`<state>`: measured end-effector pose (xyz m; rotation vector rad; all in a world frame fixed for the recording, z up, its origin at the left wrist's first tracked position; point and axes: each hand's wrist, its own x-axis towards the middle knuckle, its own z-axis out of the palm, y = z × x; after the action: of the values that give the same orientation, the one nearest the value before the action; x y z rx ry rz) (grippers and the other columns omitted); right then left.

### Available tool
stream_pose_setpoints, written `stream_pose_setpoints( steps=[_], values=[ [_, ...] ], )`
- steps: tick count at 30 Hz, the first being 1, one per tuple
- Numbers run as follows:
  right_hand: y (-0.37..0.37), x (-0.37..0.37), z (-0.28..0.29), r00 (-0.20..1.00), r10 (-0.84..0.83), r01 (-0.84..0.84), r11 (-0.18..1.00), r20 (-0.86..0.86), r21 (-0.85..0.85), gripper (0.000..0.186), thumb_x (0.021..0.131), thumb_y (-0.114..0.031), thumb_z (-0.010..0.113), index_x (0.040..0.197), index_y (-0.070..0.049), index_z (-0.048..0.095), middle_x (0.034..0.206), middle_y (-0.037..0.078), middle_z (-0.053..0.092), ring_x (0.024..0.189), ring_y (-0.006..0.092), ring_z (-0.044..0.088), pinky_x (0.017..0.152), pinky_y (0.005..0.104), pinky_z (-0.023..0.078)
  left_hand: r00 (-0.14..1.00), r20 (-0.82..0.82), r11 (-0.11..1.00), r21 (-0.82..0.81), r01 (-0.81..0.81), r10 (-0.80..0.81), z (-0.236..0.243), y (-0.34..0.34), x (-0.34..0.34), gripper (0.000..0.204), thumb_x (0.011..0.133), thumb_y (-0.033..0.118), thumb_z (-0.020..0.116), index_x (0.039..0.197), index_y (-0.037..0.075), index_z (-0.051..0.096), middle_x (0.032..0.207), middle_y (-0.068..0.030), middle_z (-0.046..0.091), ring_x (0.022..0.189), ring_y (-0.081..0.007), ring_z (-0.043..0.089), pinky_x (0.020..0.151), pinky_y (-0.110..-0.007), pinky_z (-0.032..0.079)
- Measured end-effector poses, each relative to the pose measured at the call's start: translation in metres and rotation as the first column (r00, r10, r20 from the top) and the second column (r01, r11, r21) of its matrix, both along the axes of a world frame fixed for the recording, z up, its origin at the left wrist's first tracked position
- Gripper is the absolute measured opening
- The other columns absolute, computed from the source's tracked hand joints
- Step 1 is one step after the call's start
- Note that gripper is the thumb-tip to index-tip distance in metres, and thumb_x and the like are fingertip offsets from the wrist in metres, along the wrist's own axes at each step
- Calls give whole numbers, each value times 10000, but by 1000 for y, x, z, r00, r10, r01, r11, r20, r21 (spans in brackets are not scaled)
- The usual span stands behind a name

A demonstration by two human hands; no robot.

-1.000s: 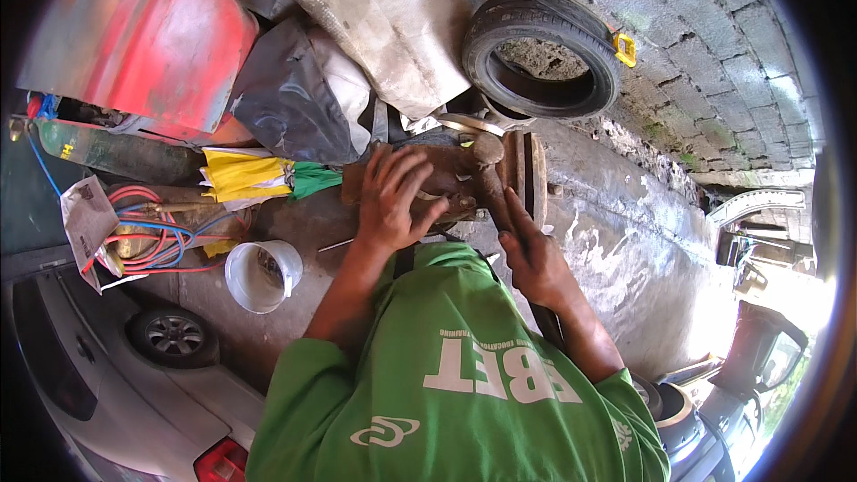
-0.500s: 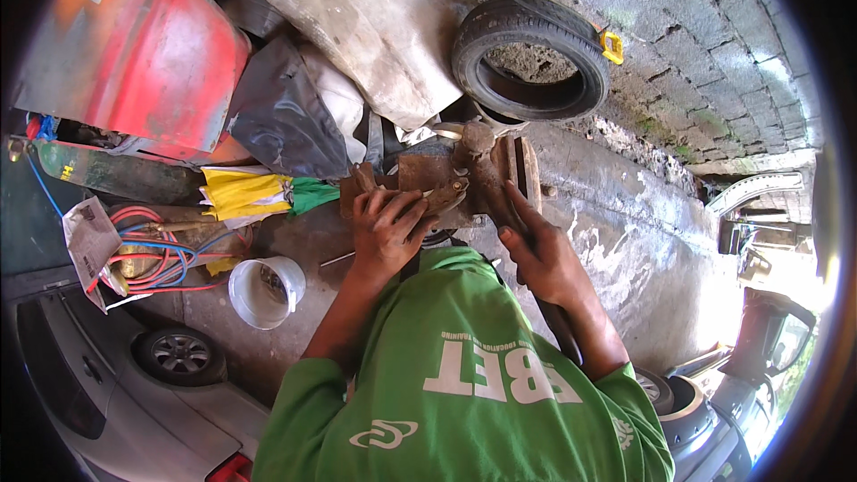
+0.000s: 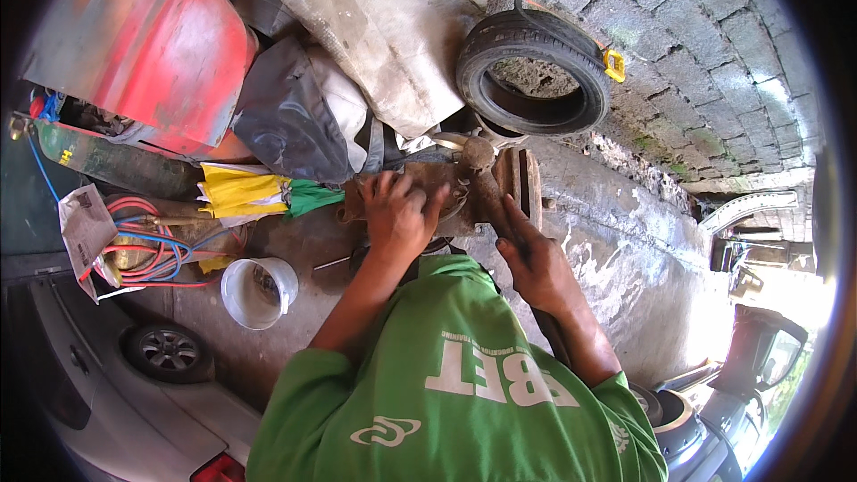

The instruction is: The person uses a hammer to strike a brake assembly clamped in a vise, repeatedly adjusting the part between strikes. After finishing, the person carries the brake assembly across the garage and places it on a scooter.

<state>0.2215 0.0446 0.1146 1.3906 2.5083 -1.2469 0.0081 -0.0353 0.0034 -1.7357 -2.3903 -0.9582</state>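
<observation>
1. Working beside a grey block wall (image 3: 741, 80) and a stained concrete floor (image 3: 616, 232), with bright daylight at the far right.
2. Leaning over a rusty vise (image 3: 528, 183) in a green shirt (image 3: 428, 303), reaching both bare forearms forward from bent elbows.
3. Grasping the shaft of a hammer (image 3: 479, 153) in the right hand (image 3: 540, 272), holding its head just beside the vise's jaws and running the handle back under the forearm.
4. Bending the fingers of the left hand (image 3: 399, 214) over the vise's left part, hiding some of it; being unable to tell whether gripping the dark metal piece (image 3: 457, 201) near the thumb.
5. Having a tire (image 3: 473, 80) and a beige tarp (image 3: 384, 45) beyond the vise, crowding the far side.
6. Having yellow-and-green cloth (image 3: 245, 192), red and blue hoses (image 3: 165, 254), a white bucket (image 3: 232, 295) and a silver car (image 3: 98, 375) at the left.
</observation>
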Motion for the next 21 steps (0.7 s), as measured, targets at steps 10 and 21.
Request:
stream_pose_setpoints(
  steps=[10,21],
  values=[
    [4,2,8,986,52,-52,999,-156,5,698,978,-146,635,1599,-139,317,700,67,624,576,124,565,596,320,486,952,-3,949,-81,-304,305,-13,27,12,590,1017,423,472,1421,-5,524,1502,-252,459,1462,-434,339,1178,-650,212],
    [-9,14,54,938,-105,236,892,-331,385,769,981,-236,534,1612,-90,120,963,166,524,600,213,535,516,336,435,943,-92,927,-176,-331,320,-15,27,12,627,1021,419,440,1486,-1,456,1586,-272,333,1510,-441,239,1184,-665,178]
  ],
)
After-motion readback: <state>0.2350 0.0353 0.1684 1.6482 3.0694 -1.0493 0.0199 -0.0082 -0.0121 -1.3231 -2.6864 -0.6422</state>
